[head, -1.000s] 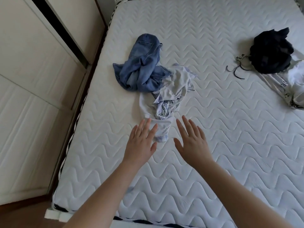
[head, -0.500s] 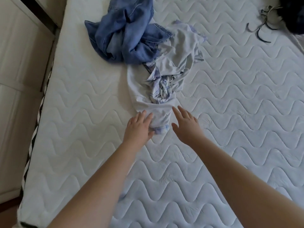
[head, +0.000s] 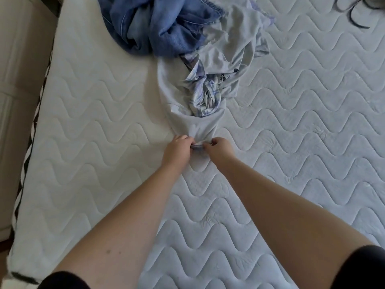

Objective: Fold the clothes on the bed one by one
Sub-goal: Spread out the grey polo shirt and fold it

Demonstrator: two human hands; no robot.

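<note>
Two bare hands meet at the near end of a crumpled pale grey garment (head: pixel 208 59) lying on the quilted white mattress (head: pixel 291 122). The left hand (head: pixel 178 150) and the right hand (head: pixel 219 149) sit close together, almost touching, each with fingers curled and pinching the garment's near hem, which bunches between them. From that pinched edge the grey cloth fans out toward the far side, flat on the mattress at first and then rumpled.

One light blue plaid garment (head: pixel 205 94) lies twisted on top of the grey one, in its middle. One blue denim garment (head: pixel 158 24) is heaped at the far left, its near right edge overlapping the far end of the grey cloth. That makes three pieces of clothing in view, all in one connected pile.

At the far right corner a thin dark hanger (head: pixel 352 15) lies on the mattress, only partly in view. Both forearms are bare, with a black sleeve (head: pixel 62 281) edge showing at each upper arm.
</note>
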